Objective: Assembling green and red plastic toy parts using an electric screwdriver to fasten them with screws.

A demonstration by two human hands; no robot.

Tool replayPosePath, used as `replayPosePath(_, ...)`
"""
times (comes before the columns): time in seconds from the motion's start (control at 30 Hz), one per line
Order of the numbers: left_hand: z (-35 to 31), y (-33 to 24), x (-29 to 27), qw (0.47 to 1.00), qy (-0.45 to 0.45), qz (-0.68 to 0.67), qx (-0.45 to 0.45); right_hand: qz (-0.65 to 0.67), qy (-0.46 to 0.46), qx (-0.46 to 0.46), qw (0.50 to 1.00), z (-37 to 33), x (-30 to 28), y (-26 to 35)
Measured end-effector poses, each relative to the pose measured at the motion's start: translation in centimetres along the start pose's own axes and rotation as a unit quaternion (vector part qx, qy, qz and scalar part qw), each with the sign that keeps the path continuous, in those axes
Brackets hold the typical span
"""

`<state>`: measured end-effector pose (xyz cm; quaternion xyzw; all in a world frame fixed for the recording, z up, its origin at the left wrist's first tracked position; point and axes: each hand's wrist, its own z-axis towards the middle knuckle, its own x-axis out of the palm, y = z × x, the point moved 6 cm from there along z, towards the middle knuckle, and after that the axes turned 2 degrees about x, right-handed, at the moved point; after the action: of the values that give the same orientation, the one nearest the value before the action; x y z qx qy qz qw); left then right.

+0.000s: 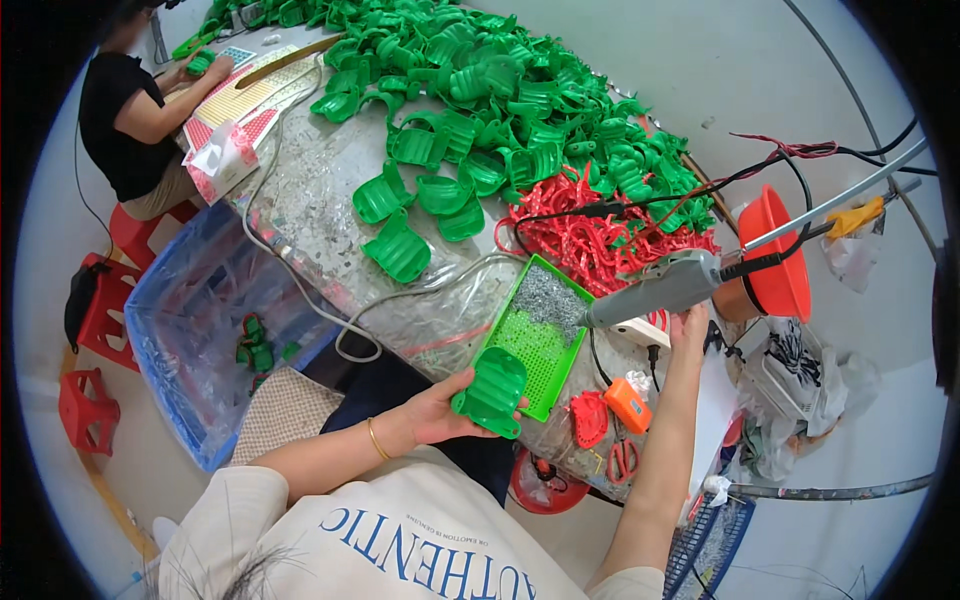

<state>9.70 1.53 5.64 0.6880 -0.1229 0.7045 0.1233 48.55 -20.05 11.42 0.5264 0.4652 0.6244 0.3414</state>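
Observation:
My left hand [440, 408] is closed round a curved green plastic piece [492, 388], held just in front of a light-green perforated tray [545, 385]. Small silvery metal parts, like screws [545, 298], lie heaped in the tray's far half. Out to the right, my right hand [690, 328] is beside a grey electric screwdriver [655, 287], which hangs from a bar with its tip over the tray. The screwdriver hides most of my right fingers, so what they hold cannot be seen. Just beyond lies a pile of red plastic strips [575, 225].
Many green pieces [460, 70] are heaped across the table. A blue lined bin [175, 330] with a few green items stands at left. Red scissors [622, 462], an orange box [627, 405] and cables lie at right. A co-worker [135, 110] sits far left.

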Motion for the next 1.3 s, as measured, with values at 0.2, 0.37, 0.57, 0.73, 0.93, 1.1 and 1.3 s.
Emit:
replayPosePath(0.2,-1.1,-0.4,-0.4,0.998,-0.022,0.035,0.049,-0.078,-0.084,-0.141,0.983,-6.5,3.3,5.3)
replayPosePath(0.37,-1.4,-2.2,1.4,0.986,-0.011,0.123,0.109,-0.351,-0.177,-0.257,0.883,-22.1,9.2,9.8)
replayPosePath(0.57,0.2,-0.3,1.6,0.975,-0.013,0.185,0.123,-0.513,0.008,-0.143,0.846,-31.5,19.2,2.9)
replayPosePath(0.73,0.4,0.9,-1.1,0.987,-0.065,0.083,0.118,-0.577,0.135,-0.117,0.797,-31.4,22.9,-1.5)
replayPosePath(0.93,-0.2,0.5,-1.9,0.994,-0.032,-0.053,0.094,-0.488,0.143,-0.084,0.857,-30.0,22.1,-0.5)
replayPosePath(1.1,-0.7,0.3,-0.7,0.997,-0.024,-0.018,0.067,-0.521,0.103,-0.088,0.843,-27.7,19.6,-1.1)
replayPosePath(1.3,-0.8,0.2,-0.5,0.997,-0.03,0.03,0.072,-0.561,0.131,-0.057,0.815,-28.0,19.5,-2.4)
